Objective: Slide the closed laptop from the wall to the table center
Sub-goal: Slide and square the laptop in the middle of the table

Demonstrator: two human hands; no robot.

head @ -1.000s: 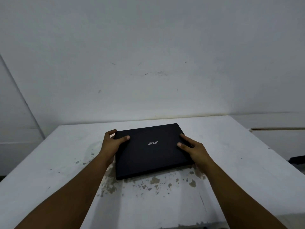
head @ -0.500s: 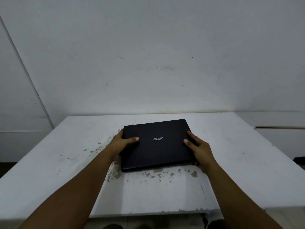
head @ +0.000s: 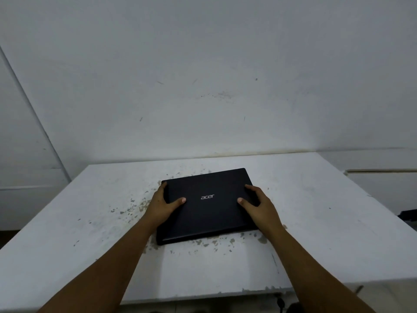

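The left hand (head: pixel 163 205) clamps the laptop (head: pixel 206 205) at its 9 o'clock edge, thumb laid flat on the lid and the other fingers wrapped over the side. The right hand (head: pixel 259 206) pinches the 3 o'clock edge the same way, thumb on top pointing toward the logo, fingers curled around the rim. Both grips match those of half a second ago; neither hand has shifted along the edges. What has changed is mostly the head's view, which now shows more of the table (head: pixel 90 245) toward 6 o'clock. Against the flaked paint patches on the tabletop, the laptop sits about where it did, lid shut, flat, turned slightly clockwise, with a clear strip of bare white between its 12 o'clock edge and the wall (head: pixel 203 86). I judge the slide nearly or fully done: the laptop lies roughly mid-table, and what remains is letting go
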